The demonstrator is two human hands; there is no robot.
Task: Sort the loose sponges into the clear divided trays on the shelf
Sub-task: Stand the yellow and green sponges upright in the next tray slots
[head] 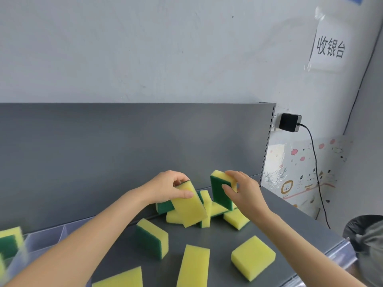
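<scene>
Near the centre of the frame the left hand (165,188) pinches the top end of a yellow rectangular foam sponge (189,206), thumb in front and fingers curled behind. The right hand (245,194) grips a yellow sponge with a dark green scouring face (220,190) by its edges. The clear plastic divided tray (43,238) is at lower left. The left pinch looks shallow, so this sponge may slip on the way. A forearm may also push the square yellow sponge (253,257) off the grey metal shelf (300,228).

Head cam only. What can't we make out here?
1. Clear trays, head view: cut by the left edge, crossed by the left arm; compartment count unknown.
2. Sponge pile, head view: partly behind the held sponges in the left hand and right hand; count unclear.
3. Sponges in the tray, head view: blurred.
</scene>
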